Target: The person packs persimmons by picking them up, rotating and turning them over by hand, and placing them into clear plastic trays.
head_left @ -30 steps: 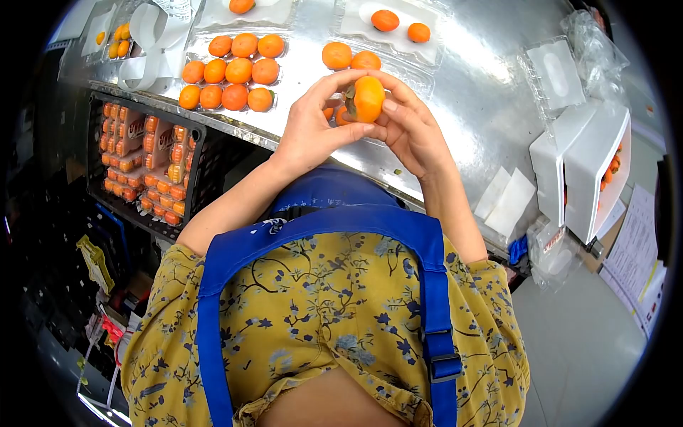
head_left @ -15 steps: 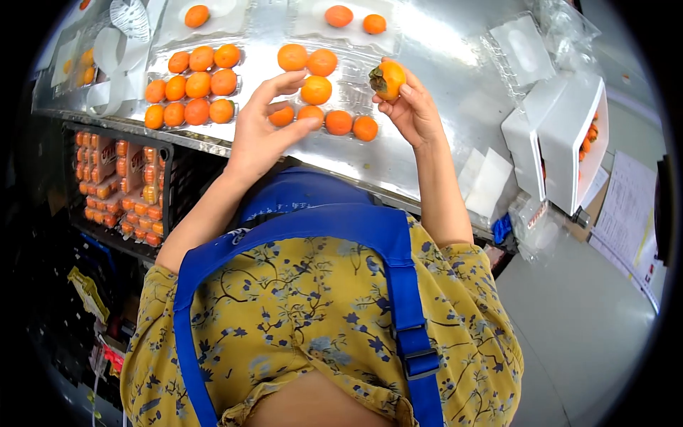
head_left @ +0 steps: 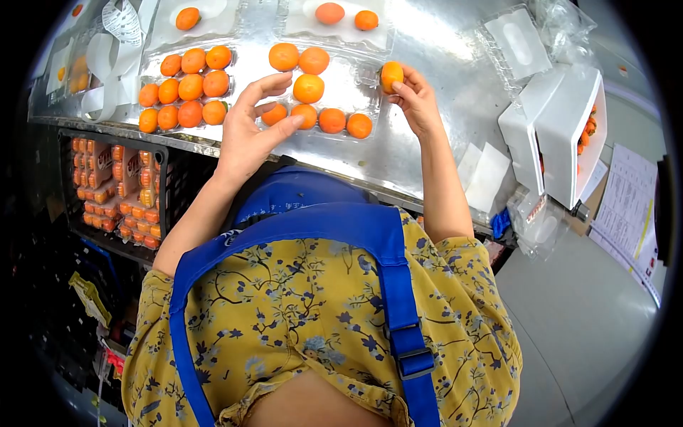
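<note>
A persimmon (head_left: 391,77) is pinched between the thumb and fingers of my right hand (head_left: 418,107), just past the right edge of a clear plastic tray (head_left: 348,82). Its leafy top is mostly turned out of sight. Several persimmons lie in that tray, among them one persimmon (head_left: 308,89) in the middle row. At the tray's left side, my left hand (head_left: 245,135) has its thumb and fingers apart and holds nothing. It partly covers a persimmon (head_left: 274,114) in the front row. Farther left, another clear tray holds rows of persimmons (head_left: 191,87).
Behind are white-lined trays (head_left: 348,27) with a few persimmons. Below the table's left edge, a black crate (head_left: 165,192) holds packed fruit. Two white foam boxes (head_left: 569,135) stand at the right, near white sheets (head_left: 485,174) and an empty lined tray (head_left: 518,44).
My right hand has turned the persimmon, so its leafy top no longer faces me. My left hand has shifted slightly left and stays open. The whole view has moved a little.
</note>
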